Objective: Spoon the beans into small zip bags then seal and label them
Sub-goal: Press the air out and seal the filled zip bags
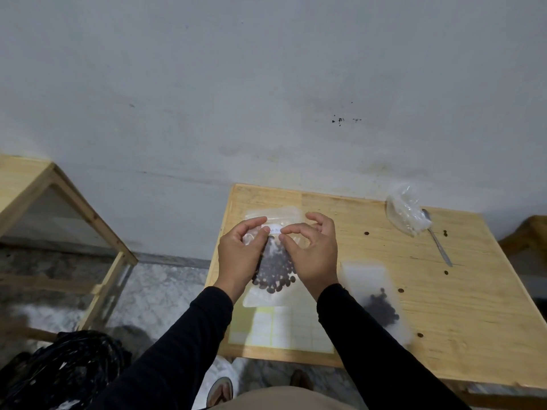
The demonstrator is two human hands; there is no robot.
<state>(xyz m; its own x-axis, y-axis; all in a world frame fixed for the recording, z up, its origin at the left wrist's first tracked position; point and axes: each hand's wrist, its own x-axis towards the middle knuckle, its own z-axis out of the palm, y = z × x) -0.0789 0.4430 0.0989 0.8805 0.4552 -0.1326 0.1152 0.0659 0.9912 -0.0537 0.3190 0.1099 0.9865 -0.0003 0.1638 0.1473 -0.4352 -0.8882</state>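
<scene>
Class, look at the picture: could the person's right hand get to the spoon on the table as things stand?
Probably yes. The spoon lies uncovered on the table's far right, its bowl beside a crumpled bag. But the right hand is pinching the label and must release first.

Plain home room: stained wall [266, 84], wooden table [444, 306], stone floor [165, 285].

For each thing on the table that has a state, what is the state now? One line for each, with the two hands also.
Left hand: pinches the white label.
Right hand: pinches the same label.
Zip bag: flat on the table, holds beans, under both hands.
Second bag: flat, holds beans, untouched.
Crumpled bag: nearly empty.
Spoon: lies idle.
Sticker sheet: flat.
</scene>
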